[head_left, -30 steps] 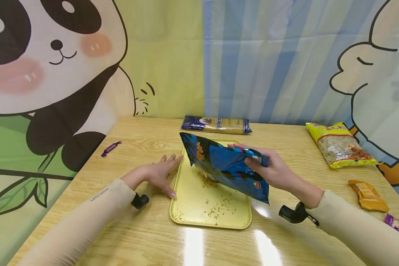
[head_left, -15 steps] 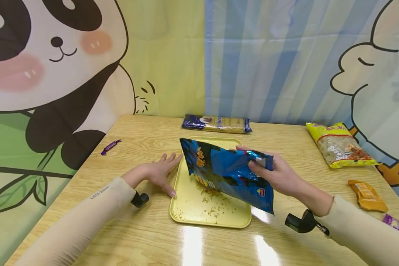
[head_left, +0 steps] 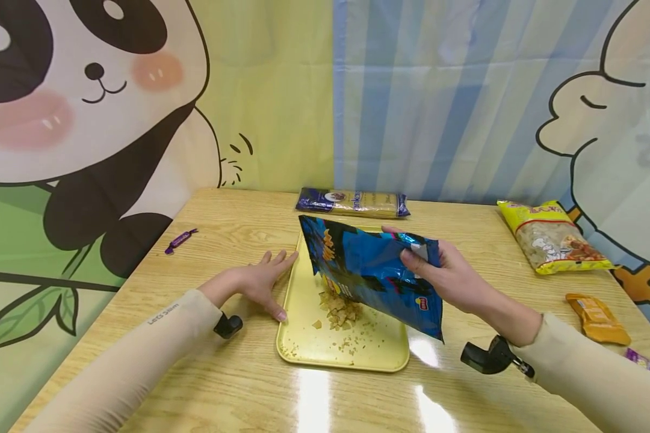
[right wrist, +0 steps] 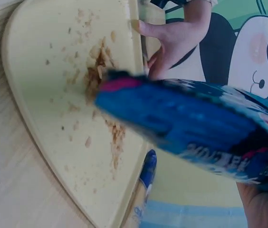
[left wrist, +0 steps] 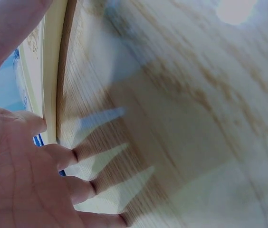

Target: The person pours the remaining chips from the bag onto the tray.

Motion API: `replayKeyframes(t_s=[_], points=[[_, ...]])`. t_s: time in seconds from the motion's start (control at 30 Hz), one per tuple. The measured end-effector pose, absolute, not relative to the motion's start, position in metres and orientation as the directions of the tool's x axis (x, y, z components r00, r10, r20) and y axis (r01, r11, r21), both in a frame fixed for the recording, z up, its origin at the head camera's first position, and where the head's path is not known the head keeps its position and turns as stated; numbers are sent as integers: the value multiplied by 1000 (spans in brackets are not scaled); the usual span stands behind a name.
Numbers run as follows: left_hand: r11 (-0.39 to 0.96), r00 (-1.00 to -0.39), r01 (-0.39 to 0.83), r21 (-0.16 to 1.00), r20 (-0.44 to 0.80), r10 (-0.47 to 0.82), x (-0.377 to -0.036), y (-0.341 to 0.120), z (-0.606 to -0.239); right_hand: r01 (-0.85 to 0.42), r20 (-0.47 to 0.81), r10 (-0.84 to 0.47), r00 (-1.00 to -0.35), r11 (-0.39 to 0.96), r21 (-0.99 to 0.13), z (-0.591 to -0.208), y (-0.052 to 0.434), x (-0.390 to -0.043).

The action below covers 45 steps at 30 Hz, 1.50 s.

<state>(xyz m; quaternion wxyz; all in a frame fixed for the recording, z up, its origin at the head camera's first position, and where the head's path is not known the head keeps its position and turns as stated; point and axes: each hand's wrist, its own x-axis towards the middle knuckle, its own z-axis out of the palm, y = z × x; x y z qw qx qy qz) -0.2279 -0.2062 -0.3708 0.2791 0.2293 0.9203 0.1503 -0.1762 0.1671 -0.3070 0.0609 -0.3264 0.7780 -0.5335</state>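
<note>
Gripping the blue chip bag [head_left: 374, 273] in our right hand [head_left: 449, 279], we tilt its mouth down-left over the yellow tray [head_left: 303, 346]; our left hand [head_left: 257, 282] lies flat, steadying the tray's left edge.

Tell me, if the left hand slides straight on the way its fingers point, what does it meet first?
Probably the blue chip bag: the left hand lies flat along the yellow tray, fingers pointing toward the bag's lower end. Depth is unclear; it might pass beneath.
</note>
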Motion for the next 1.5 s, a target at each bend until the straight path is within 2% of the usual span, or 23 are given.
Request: replayKeyframes(t_s=[0.43, 0.7, 0.93, 1.17, 1.5], points=[[853, -739, 341, 395, -449, 503, -230, -206, -373, -386, 221, -494, -841, 261, -885, -298, 157, -195], [856, -739, 333, 396, -453, 498, -231, -206, -374, -304, 167, -397, -903, 313, -900, -294, 151, -204], [860, -735, 320, 398, -468, 490, -231, -206, -374, -326, 204, -392, -897, 275, -904, -293, 140, -218], [862, -734, 319, 394, -473, 488, -230, -206, -372, -284, 162, -334, -928, 357, -890, -291, 135, -225], [862, -735, 319, 393, -472, 487, -228, -206, -369, -303, 186, -343, -921, 326, -895, -291, 125, -238]])
